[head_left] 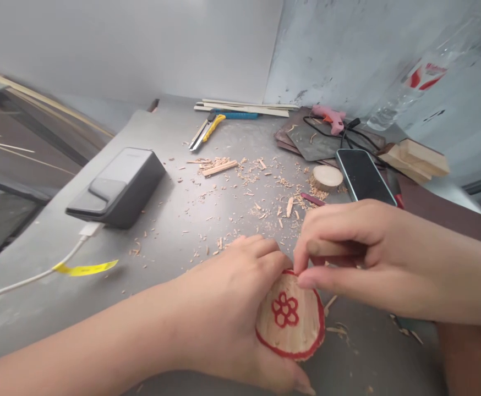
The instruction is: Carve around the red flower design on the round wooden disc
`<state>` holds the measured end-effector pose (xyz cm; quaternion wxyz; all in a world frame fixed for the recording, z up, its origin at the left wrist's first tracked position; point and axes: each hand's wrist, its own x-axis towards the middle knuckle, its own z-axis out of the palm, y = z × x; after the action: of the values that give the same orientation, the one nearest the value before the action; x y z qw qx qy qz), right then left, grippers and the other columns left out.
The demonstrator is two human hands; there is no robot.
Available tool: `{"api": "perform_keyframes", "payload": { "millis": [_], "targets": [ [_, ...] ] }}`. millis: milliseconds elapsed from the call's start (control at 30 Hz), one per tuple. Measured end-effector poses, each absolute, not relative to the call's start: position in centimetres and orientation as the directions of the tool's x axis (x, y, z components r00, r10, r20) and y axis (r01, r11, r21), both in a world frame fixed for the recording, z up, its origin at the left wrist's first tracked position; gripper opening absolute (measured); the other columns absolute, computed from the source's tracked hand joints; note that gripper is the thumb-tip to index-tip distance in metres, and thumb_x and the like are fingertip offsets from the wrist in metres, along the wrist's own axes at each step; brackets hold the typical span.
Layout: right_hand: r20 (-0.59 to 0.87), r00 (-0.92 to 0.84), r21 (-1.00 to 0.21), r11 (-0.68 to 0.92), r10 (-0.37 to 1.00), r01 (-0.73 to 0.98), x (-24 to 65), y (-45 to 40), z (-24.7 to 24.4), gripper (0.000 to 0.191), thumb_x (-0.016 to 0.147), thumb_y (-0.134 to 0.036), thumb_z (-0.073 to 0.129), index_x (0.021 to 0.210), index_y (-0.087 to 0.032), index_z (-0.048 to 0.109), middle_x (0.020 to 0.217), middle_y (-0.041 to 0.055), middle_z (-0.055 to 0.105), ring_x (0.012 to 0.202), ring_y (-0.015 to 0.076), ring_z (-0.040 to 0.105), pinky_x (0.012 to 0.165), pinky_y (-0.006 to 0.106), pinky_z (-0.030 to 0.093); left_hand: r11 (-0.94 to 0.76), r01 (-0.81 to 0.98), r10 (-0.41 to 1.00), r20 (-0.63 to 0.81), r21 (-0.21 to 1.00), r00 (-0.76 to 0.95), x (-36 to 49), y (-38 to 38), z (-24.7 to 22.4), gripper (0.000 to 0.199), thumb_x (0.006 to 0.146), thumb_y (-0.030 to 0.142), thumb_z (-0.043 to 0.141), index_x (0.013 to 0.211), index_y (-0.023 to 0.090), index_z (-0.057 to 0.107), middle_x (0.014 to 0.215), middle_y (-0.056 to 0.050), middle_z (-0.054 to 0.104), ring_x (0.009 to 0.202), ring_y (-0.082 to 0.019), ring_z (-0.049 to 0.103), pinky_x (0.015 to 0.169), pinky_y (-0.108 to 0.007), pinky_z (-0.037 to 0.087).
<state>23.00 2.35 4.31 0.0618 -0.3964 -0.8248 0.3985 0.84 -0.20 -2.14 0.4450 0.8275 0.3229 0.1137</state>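
Observation:
A round wood slice (302, 316) with a red-painted rim and a small red flower outline faces up near the front of the table. My left hand (232, 286) is wrapped round its left side, the thumb below and the fingers along the top. Over the slice's upper right edge, my right hand (372, 242) is closed in a pinch, thumb and index fingertip touching the rim. Whatever may be between those fingertips is hidden.
Wood shavings (249, 176) litter the grey table (174, 203). A dark power bank (119, 181) with a white cable lies left, a utility knife (207, 129) behind. To the right are a small wood disc (326, 177), a phone (366, 176), a pink glue gun (331, 118) and a bottle (414, 82).

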Motion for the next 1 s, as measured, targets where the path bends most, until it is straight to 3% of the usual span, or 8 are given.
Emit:
{"api": "perform_keyframes", "payload": {
  "millis": [133, 300, 500, 633, 733, 800, 900, 1000],
  "targets": [
    [-0.308, -0.725, -0.680, 0.390, 0.616, 0.620, 22.3, 2.4, 4.0, 0.024, 0.090, -0.016, 0.072, 0.068, -0.021, 0.061, 0.082, -0.0019, 0.062, 0.074, 0.0116, 0.059, 0.067, 0.025, 0.045, -0.414, 0.409, 0.611, -0.084, 0.813, 0.787, 1.0, -0.1, -2.1, 0.058, 0.064, 0.063, 0.086, 0.104, 0.024, 0.070, 0.108, -0.008, 0.066, 0.096, -0.029, 0.063, 0.087, -0.043, 0.054],
    [-0.208, -0.801, -0.728, 0.458, 0.561, 0.510, 22.2, 2.5, 3.3, 0.018, 0.098, -0.024, 0.065, 0.081, -0.023, 0.071, 0.088, -0.0015, 0.065, 0.076, 0.0122, 0.060, 0.069, 0.027, 0.045, -0.432, 0.370, 0.612, -0.035, 0.822, 0.790, 1.1, 0.0, -2.1, 0.059, 0.064, 0.058, 0.088, 0.110, 0.026, 0.070, 0.110, -0.006, 0.067, 0.099, -0.029, 0.064, 0.092, -0.044, 0.053],
    [-0.204, -0.764, -0.548, 0.575, 0.611, 0.607, 22.5, 1.8, 2.8, 0.024, 0.103, -0.025, 0.052, 0.083, -0.024, 0.066, 0.090, 0.0042, 0.065, 0.078, 0.0195, 0.060, 0.064, 0.034, 0.041, -0.447, 0.370, 0.611, -0.024, 0.814, 0.792, 1.0, -0.1, -2.2, 0.061, 0.068, 0.060, 0.084, 0.114, 0.024, 0.070, 0.111, -0.008, 0.068, 0.098, -0.029, 0.065, 0.093, -0.045, 0.054],
    [-0.089, -0.721, -0.533, 0.579, 0.687, 0.617, 23.3, 2.0, 2.9, 0.023, 0.102, -0.029, 0.055, 0.082, -0.023, 0.063, 0.087, 0.0041, 0.062, 0.073, 0.0182, 0.057, 0.063, 0.035, 0.041, -0.410, 0.416, 0.641, -0.069, 0.812, 0.764, 0.7, -0.3, -2.4, 0.066, 0.064, 0.064, 0.085, 0.113, 0.022, 0.069, 0.112, -0.011, 0.068, 0.103, -0.033, 0.065, 0.092, -0.047, 0.056],
    [-0.031, -0.695, -0.619, 0.532, 0.718, 0.578, 23.3, 2.2, 3.7, 0.030, 0.101, -0.033, 0.062, 0.074, -0.023, 0.057, 0.077, 0.0002, 0.058, 0.067, 0.0149, 0.053, 0.060, 0.031, 0.041, -0.411, 0.400, 0.642, -0.052, 0.819, 0.765, 0.5, -0.3, -2.7, 0.069, 0.062, 0.067, 0.087, 0.113, 0.024, 0.069, 0.111, -0.010, 0.068, 0.110, -0.036, 0.065, 0.097, -0.049, 0.056],
    [-0.029, -0.625, -0.743, 0.402, 0.780, 0.536, 22.7, 2.0, 4.0, 0.036, 0.102, -0.039, 0.062, 0.071, -0.023, 0.054, 0.069, -0.0017, 0.051, 0.060, 0.0140, 0.045, 0.051, 0.030, 0.035, -0.418, 0.402, 0.656, -0.035, 0.815, 0.754, 0.4, -0.3, -2.8, 0.071, 0.061, 0.069, 0.088, 0.113, 0.024, 0.068, 0.112, -0.010, 0.068, 0.113, -0.037, 0.064, 0.099, -0.050, 0.055],
    [0.020, -0.466, -0.929, 0.189, 0.884, 0.318, 21.2, 1.4, 3.3, 0.042, 0.108, -0.050, 0.050, 0.074, -0.025, 0.055, 0.065, -0.0027, 0.048, 0.055, 0.0150, 0.043, 0.048, 0.030, 0.038, -0.446, 0.400, 0.654, -0.013, 0.801, 0.756, 0.3, -0.1, -2.9, 0.077, 0.058, 0.072, 0.089, 0.114, 0.023, 0.068, 0.111, -0.011, 0.069, 0.112, -0.037, 0.065, 0.101, -0.051, 0.054],
    [0.080, -0.351, -0.984, 0.131, 0.933, 0.123, 19.7, 0.9, 2.1, 0.052, 0.109, -0.055, 0.046, 0.067, -0.025, 0.051, 0.058, -0.0026, 0.050, 0.052, 0.0161, 0.048, 0.052, 0.033, 0.041, -0.468, 0.393, 0.649, 0.006, 0.791, 0.760, 0.3, 0.1, -3.0, 0.074, 0.058, 0.075, 0.087, 0.107, 0.023, 0.069, 0.109, -0.010, 0.069, 0.111, -0.036, 0.066, 0.104, -0.051, 0.053]
  ]
}}
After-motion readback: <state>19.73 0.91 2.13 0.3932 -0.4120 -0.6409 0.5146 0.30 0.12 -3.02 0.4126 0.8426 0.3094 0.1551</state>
